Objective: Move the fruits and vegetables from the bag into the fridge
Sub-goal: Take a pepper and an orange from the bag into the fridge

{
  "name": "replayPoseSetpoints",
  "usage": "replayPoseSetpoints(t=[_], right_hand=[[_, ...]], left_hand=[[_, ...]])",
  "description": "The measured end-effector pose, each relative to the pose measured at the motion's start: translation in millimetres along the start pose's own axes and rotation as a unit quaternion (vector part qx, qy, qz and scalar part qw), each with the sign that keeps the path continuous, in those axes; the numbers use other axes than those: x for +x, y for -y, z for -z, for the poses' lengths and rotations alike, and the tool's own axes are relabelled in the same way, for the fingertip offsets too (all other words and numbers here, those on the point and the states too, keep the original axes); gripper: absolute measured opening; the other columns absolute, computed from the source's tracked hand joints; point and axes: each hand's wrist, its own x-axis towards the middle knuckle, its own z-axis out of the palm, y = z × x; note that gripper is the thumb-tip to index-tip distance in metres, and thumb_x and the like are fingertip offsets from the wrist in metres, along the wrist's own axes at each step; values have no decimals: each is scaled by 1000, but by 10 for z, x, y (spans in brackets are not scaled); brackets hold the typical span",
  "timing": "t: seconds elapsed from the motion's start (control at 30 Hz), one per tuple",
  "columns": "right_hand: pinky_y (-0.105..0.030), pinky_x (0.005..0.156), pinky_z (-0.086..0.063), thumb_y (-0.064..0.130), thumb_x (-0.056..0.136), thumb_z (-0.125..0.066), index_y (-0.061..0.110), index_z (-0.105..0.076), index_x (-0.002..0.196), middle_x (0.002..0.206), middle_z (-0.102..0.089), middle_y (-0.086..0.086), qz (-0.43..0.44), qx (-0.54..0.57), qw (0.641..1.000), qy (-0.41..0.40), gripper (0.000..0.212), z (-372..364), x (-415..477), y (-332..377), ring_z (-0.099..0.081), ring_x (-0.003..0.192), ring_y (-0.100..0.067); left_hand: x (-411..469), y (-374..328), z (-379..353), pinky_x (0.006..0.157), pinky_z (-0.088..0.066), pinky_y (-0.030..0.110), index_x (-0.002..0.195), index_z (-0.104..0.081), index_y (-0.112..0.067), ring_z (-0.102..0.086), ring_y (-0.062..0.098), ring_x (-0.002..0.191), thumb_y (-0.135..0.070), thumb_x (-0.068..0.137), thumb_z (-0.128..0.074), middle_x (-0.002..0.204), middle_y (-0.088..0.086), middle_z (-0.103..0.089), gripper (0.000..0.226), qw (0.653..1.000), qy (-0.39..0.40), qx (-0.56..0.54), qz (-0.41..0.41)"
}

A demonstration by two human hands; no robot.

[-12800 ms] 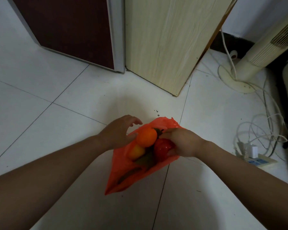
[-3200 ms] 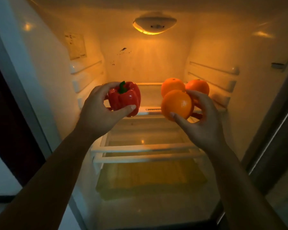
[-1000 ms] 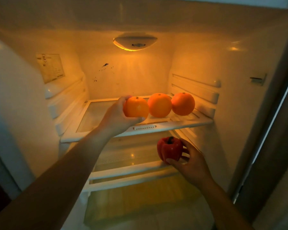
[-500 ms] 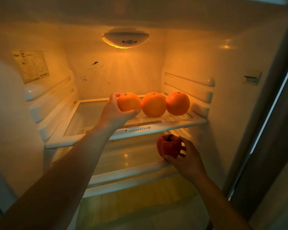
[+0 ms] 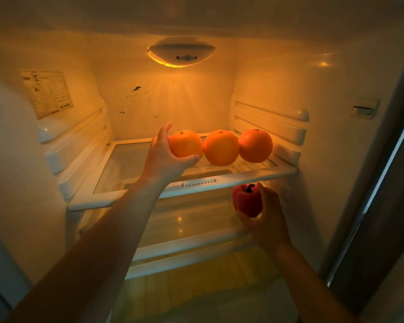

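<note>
Left hand (image 5: 163, 157): cupped round the left orange (image 5: 186, 143), thumb underneath, on the upper glass shelf (image 5: 219, 180). This fruit touches the middle orange (image 5: 221, 147); the right orange (image 5: 255, 145) sits just beside that.

Right hand (image 5: 268, 220): grips the red bell pepper (image 5: 247, 201), stem up, below the upper shelf's front edge and over the lower glass shelf (image 5: 184, 243). Contact with that shelf cannot be determined.

Handling: oranges are likely firm and fairly heavy, and may roll on glass; grasp them around the widest part. The pepper is probably light, hollow and waxy; hold its body, not the stem.
</note>
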Motion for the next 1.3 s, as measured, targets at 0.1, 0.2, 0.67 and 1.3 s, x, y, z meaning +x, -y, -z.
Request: replayPoseSetpoints(t=[0.1, 0.2, 0.67, 1.3], right_hand=[[-18, 86, -36, 28, 73, -78, 11, -46, 130, 133, -45, -9, 9, -25, 1000, -8, 68, 5, 14, -33, -46, 119, -22], [-24, 88, -38, 28, 72, -78, 13, -46, 130, 131, -44, -8, -13, -21, 999, -23, 68, 13, 7, -43, -46, 118, -23], [-33, 93, -45, 32, 76, -75, 21, -47, 133, 141, -37, -8, -7, -52, 999, 0, 63, 89, -89, 1, -42, 126, -26], [-27, 96, -36, 34, 78, -72, 20, -41, 139, 143, -38, -7, -1, -57, 998, -18, 70, 127, -130, 18, -39, 131, -25]], left_hand=[[-10, -4, -4, 88, -44, 33, 140, -30, -34, -46, 23, 118, -30, 67, -80, 137, 7, -41, 89, 999, -13, 23, -28], [-10, 3, -15, 79, -39, 27, 133, -40, -32, -45, 17, 110, -30, 68, -80, 133, 5, -44, 76, 998, -22, 44, -49], [-21, 5, -23, 80, -37, 26, 132, -42, -33, -45, 17, 111, -29, 69, -79, 133, 5, -43, 73, 998, -17, 36, -58], [-61, -87, 21, 85, -33, 23, 135, -40, -26, -44, 22, 121, -33, 76, -73, 137, 7, -41, 68, 989, -57, 104, -90]])
